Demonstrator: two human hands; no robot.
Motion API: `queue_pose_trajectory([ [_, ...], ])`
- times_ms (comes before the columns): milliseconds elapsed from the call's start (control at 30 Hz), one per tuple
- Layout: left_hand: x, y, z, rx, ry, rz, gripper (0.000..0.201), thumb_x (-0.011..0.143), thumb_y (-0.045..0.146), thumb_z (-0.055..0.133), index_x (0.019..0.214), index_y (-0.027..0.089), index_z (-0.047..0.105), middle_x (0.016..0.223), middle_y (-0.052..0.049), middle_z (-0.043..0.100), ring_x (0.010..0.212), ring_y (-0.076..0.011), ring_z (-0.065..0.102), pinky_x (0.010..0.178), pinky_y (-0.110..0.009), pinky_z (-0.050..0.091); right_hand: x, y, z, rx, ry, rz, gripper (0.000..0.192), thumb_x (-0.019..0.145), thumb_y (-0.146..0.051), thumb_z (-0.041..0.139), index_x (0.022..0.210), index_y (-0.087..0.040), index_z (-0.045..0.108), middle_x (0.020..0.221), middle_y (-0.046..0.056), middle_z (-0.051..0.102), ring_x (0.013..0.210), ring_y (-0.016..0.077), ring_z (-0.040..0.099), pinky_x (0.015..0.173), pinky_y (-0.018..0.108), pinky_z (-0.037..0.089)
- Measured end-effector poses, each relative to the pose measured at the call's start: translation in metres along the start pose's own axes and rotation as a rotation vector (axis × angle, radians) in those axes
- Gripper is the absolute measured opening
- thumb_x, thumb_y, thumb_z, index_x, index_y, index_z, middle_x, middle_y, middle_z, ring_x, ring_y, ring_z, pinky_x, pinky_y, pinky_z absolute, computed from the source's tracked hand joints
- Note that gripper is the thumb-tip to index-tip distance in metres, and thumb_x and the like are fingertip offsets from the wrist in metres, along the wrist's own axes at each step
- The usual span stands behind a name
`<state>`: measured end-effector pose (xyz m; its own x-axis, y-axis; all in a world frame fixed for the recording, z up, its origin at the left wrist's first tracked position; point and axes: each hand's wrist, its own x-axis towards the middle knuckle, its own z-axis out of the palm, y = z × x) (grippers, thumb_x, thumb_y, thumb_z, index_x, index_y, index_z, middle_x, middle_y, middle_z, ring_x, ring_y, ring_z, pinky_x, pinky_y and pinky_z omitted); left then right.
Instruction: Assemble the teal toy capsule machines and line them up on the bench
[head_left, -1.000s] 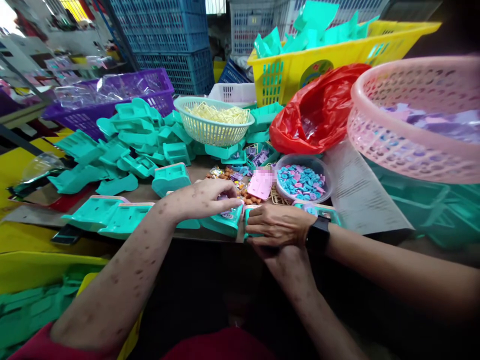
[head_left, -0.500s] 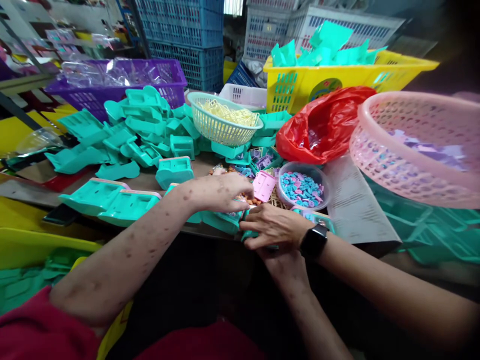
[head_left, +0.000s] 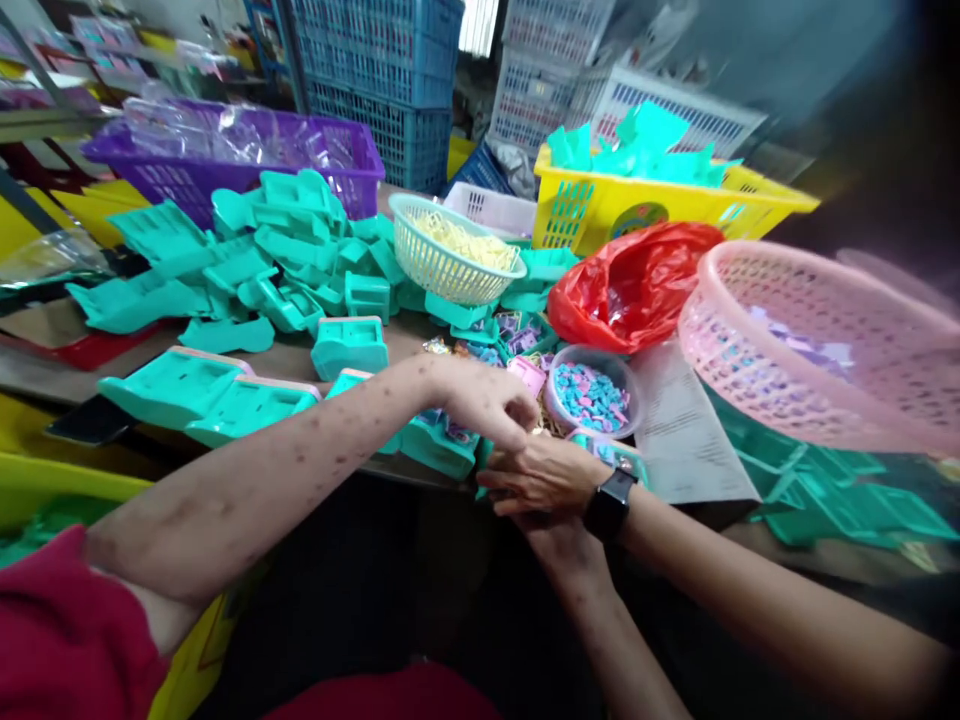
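"Progress so far?"

"Early, by the look of it. Left hand (head_left: 491, 400) pinches its fingertips shut over a teal shell (head_left: 442, 445) at the table's (head_left: 409, 335) near edge. What they grip is hidden."

"Right hand?"

"Right hand (head_left: 559, 535) lies under a co-worker's hand (head_left: 540, 475), grip unreadable. Pink-rimmed shells (head_left: 172, 385) at left seem finished. A teal pile (head_left: 285, 250) waits behind."

The left arm reaches forward and to the right, bare past a red sleeve. The left hand (head_left: 487, 400) is palm down, fingers (head_left: 517, 435) curled and pinched together. The right hand is mostly hidden under another person's hand, so its fingers cannot be seen.
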<state>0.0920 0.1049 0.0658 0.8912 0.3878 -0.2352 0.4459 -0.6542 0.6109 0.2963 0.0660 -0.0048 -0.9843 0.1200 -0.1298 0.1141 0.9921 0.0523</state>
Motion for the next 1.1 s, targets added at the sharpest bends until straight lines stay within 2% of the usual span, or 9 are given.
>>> queue_pose_trajectory([
  [100, -0.008, 0.006, 0.01, 0.056, 0.033, -0.014, 0.044, 0.087, 0.055, 0.077, 0.115, 0.021, 0.073, 0.118, -0.005, 0.077, 0.109, -0.0256, 0.07, 0.088, -0.033, 0.053, -0.001, 0.003, -0.003, -0.025, -0.067, -0.049, 0.004, 0.098, -0.025, 0.078, 0.095, -0.027, 0.075, 0.106, 0.002, 0.081, 0.084, 0.0225, 0.069, 0.072, 0.037, 0.054],
  [200, -0.017, 0.014, 0.029, 0.228, 0.192, -0.012, 0.077, 0.074, 0.067, 0.091, 0.131, 0.02, 0.069, 0.14, -0.012, 0.071, 0.128, -0.0339, 0.065, 0.108, -0.041, 0.049, -0.006, 0.003, -0.004, -0.021, -0.047, 0.054, 0.016, 0.106, -0.036, 0.07, 0.108, -0.02, 0.074, 0.106, 0.01, 0.079, 0.094, 0.0257, 0.07, 0.08, 0.04, 0.058],
  [300, -0.023, 0.019, 0.043, 0.341, 0.319, 0.025, 0.062, 0.085, 0.054, 0.088, 0.134, 0.021, 0.068, 0.146, -0.012, 0.068, 0.135, -0.0339, 0.061, 0.118, -0.047, 0.04, -0.01, -0.01, 0.002, 0.026, 0.143, 0.295, 0.024, 0.103, -0.04, 0.074, 0.115, -0.019, 0.072, 0.116, 0.013, 0.079, 0.107, 0.0289, 0.073, 0.09, 0.044, 0.061],
  [467, -0.019, 0.017, 0.046, 0.532, 0.407, -0.052, 0.028, 0.104, 0.041, 0.067, 0.12, 0.018, 0.073, 0.123, -0.013, 0.076, 0.121, -0.0345, 0.067, 0.1, -0.048, 0.043, -0.015, -0.049, 0.031, 0.133, 0.414, 0.558, 0.038, 0.094, -0.042, 0.085, 0.123, -0.021, 0.071, 0.131, 0.016, 0.076, 0.125, 0.034, 0.072, 0.104, 0.051, 0.063],
  [600, -0.001, 0.016, 0.053, 0.689, 0.328, -0.073, 0.028, 0.103, 0.036, 0.066, 0.117, 0.013, 0.075, 0.118, -0.017, 0.078, 0.115, -0.0369, 0.069, 0.093, -0.049, 0.045, -0.018, -0.073, 0.059, 0.23, 0.752, 0.826, 0.052, 0.089, -0.04, 0.091, 0.132, -0.022, 0.067, 0.144, 0.019, 0.071, 0.14, 0.037, 0.067, 0.114, 0.057, 0.06],
  [700, 0.013, 0.008, 0.062, 0.747, 0.296, -0.073, 0.023, 0.106, 0.027, 0.061, 0.117, 0.015, 0.077, 0.12, -0.017, 0.079, 0.114, -0.0363, 0.071, 0.09, -0.048, 0.047, -0.017, -0.081, 0.072, 0.276, 0.93, 0.923, 0.058, 0.089, -0.038, 0.093, 0.135, -0.022, 0.063, 0.151, 0.021, 0.067, 0.146, 0.0371, 0.063, 0.119, 0.059, 0.058],
  [867, 0.028, -0.012, 0.063, 0.767, 0.16, 0.073, 0.019, 0.106, 0.018, 0.061, 0.115, 0.018, 0.077, 0.115, -0.015, 0.081, 0.111, -0.0337, 0.075, 0.087, -0.043, 0.052, -0.013, -0.082, 0.074, 0.308, 0.95, 0.943, 0.061, 0.085, -0.034, 0.097, 0.134, -0.022, 0.064, 0.149, 0.02, 0.067, 0.146, 0.0371, 0.063, 0.121, 0.06, 0.057],
  [967, 0.031, -0.017, 0.058, 0.74, 0.092, 0.086, 0.016, 0.106, 0.02, 0.063, 0.113, 0.016, 0.077, 0.103, -0.014, 0.082, 0.097, -0.0304, 0.079, 0.077, -0.038, 0.054, -0.014, -0.08, 0.072, 0.325, 0.938, 0.935, 0.06, 0.084, -0.033, 0.098, 0.133, -0.022, 0.065, 0.148, 0.019, 0.068, 0.147, 0.0377, 0.063, 0.121, 0.06, 0.058],
  [1100, 0.028, -0.016, 0.051, 0.707, 0.098, 0.091, 0.031, 0.11, 0.028, 0.058, 0.136, 0.016, 0.07, 0.101, -0.013, 0.082, 0.086, -0.029, 0.079, 0.07, -0.036, 0.054, -0.015, -0.078, 0.072, 0.334, 0.95, 0.907, 0.059, 0.083, -0.029, 0.098, 0.132, -0.024, 0.066, 0.146, 0.018, 0.071, 0.145, 0.039, 0.064, 0.118, 0.061, 0.06],
])
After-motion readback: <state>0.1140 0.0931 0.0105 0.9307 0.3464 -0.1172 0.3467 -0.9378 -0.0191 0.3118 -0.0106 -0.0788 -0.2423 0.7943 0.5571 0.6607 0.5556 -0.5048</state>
